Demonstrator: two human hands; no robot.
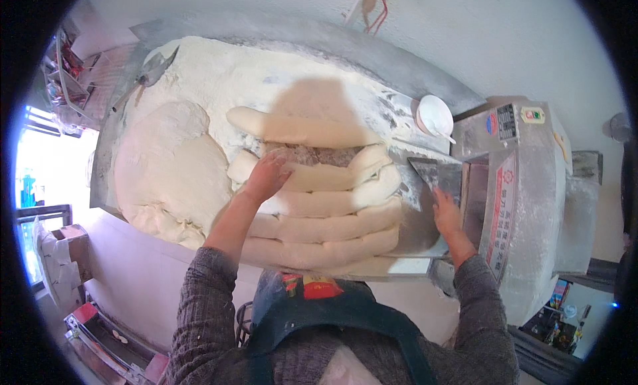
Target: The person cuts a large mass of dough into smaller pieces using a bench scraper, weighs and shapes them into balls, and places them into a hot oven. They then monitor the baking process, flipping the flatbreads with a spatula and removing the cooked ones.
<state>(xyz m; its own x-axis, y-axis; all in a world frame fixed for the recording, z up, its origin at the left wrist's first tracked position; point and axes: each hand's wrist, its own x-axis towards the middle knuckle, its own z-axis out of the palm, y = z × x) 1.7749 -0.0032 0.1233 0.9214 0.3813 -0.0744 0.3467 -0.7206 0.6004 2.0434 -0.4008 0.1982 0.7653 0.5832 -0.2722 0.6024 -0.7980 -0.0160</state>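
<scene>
Several long dough rolls [319, 204] lie side by side across the floured worktop. My left hand [270, 173] is at the left part of one upper roll, beside a dark bare gap in the flour; its fingers are slightly apart and hold nothing. Beyond that gap lies a separate dough roll [309, 130], partly in the shadow of a head. My right hand [447, 213] grips a flat metal scraper [427, 170] at the right, its blade pointing away from me. How the fingers wrap its handle is partly hidden. A large dough mass [169, 160] spreads to the left of the rolls.
Loose flour [214, 66] covers the back of the worktop, with a metal scoop [159, 68] at the far left. A white bowl [434, 116] with a spoon stands back right, against a metal dough machine [528, 200]. A grey rim [398, 68] runs along the wall.
</scene>
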